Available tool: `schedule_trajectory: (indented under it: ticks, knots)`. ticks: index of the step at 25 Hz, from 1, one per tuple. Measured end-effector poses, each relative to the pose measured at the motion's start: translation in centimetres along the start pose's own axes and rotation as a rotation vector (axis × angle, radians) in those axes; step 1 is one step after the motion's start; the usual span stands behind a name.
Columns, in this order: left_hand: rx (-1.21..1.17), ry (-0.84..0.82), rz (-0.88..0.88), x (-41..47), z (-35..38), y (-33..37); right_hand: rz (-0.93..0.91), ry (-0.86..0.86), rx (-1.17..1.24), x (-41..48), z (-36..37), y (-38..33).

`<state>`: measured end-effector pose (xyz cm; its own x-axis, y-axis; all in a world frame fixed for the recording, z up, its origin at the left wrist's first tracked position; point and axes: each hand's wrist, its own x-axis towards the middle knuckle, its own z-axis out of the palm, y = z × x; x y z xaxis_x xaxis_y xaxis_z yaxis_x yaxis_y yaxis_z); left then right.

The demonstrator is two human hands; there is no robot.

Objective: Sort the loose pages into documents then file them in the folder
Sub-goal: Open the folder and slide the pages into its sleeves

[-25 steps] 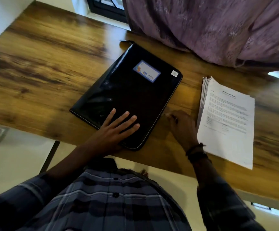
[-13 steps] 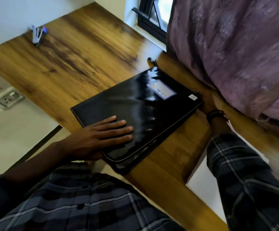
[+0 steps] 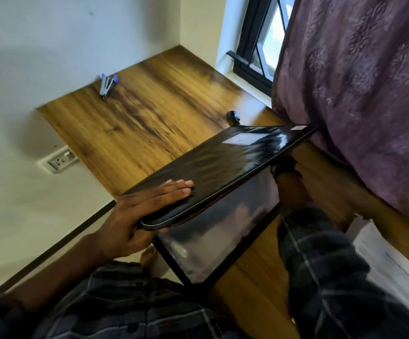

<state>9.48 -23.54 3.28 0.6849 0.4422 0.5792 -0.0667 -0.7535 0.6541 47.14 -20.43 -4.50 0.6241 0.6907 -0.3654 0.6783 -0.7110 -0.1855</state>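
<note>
The black glossy folder [image 3: 235, 155] lies on the wooden table [image 3: 149, 113] with its top cover raised off the lower half [image 3: 218, 238]. My left hand [image 3: 144, 206] holds the cover's near corner, fingers flat on top and thumb underneath. My right hand is hidden under the raised cover at its far edge; only the wrist [image 3: 287, 177] with a dark band shows. The stack of white pages [image 3: 389, 260] lies at the right, partly behind my right sleeve.
A stapler [image 3: 107, 85] lies at the table's far left near the wall. A purple curtain [image 3: 357, 81] hangs over the table's right side, touching the folder's far corner. A small black object [image 3: 232, 116] sits beyond the folder. A wall socket [image 3: 59, 160] sits below the table's edge.
The folder's top cover has lifted open from flat. My right hand went from the far corner to under the cover. My left hand now holds the cover's corner. The view swung left.
</note>
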Motion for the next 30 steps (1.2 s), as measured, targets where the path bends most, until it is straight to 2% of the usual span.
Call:
schedule_trajectory:
  ticks: [1, 3, 4, 8, 12, 14, 17, 18, 20, 23, 26, 28, 30]
  knots:
    - [-0.027, 0.044, -0.017, 0.1, -0.1, 0.1, -0.035, 0.136, 0.059, -1.0, 0.4, -0.7]
    - [-0.043, 0.188, -0.054, 0.8, -0.6, 0.2, -0.139, 0.518, 0.137, -5.1, 1.6, -0.8]
    - [-0.016, 0.274, -0.072, 1.1, -0.9, 0.0, -0.157, 0.627, 0.132, -7.0, 2.6, -0.8]
    - [0.067, 0.641, -0.332, 2.1, -3.4, -1.8, -0.157, 0.520, 0.206, -11.5, 6.9, 1.7]
    - [-0.388, 0.950, -0.657, 4.7, -5.6, -5.4, -0.076, 0.495, 0.237, -12.0, 7.8, 5.2]
    - [-0.502, 0.997, -0.816, 5.0, -6.3, -8.0, -0.066, 0.480, 0.252, -11.9, 7.2, 5.9]
    - [-0.478, 1.021, -0.998, 4.1, -6.7, -12.3, -0.067, 0.494, 0.271, -11.6, 6.9, 5.9]
    - [-0.388, 1.009, -1.060, 3.5, -6.9, -13.9, -0.062, 0.497, 0.282, -11.5, 7.0, 5.9]
    - [-0.012, 0.903, -1.152, 2.0, -7.4, -16.4, -0.039, 0.511, 0.305, -11.4, 7.1, 5.8]
    - [0.547, 0.561, -1.087, -0.5, -7.4, -18.8, -0.028, 0.567, 0.273, -11.7, 6.7, 5.9]
    - [0.778, 0.196, -0.768, -0.1, -7.0, -18.8, 0.000, 0.549, 0.231, -12.1, 6.0, 5.6]
    - [0.809, 0.068, -0.485, 1.5, -6.6, -17.2, 0.007, 0.524, 0.328, -13.1, 5.5, 5.1]
    - [0.796, -0.014, -0.339, 2.9, -4.8, -15.1, 0.031, 0.545, 0.406, -15.4, 5.5, 5.6]
